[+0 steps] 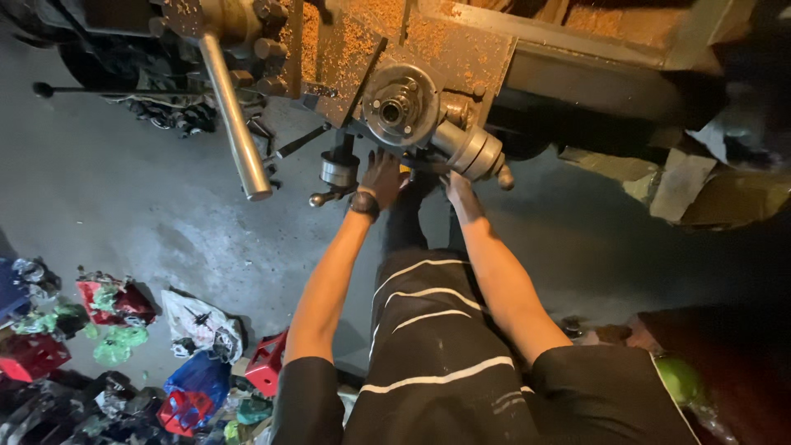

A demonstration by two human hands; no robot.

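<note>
Both my arms reach forward under the apron of a large metal lathe [461, 58] dusted with orange chips. My left hand [382, 175], with a dark band on the wrist, presses up against the underside of the apron below a round flanged hub [400, 105]. Just right of it, my right hand [458, 188] is tucked beneath a grey cylindrical fitting [472, 151]; its fingers are hidden. Something yellow shows between the two hands, but I cannot tell whether either hand grips anything.
A long shiny steel lever [235, 115] juts toward me at upper left. A small knobbed handle [324, 198] hangs left of my left hand. Red, blue and green bags and crates [124, 346] litter the concrete floor at lower left. Cardboard scraps [684, 181] lie at right.
</note>
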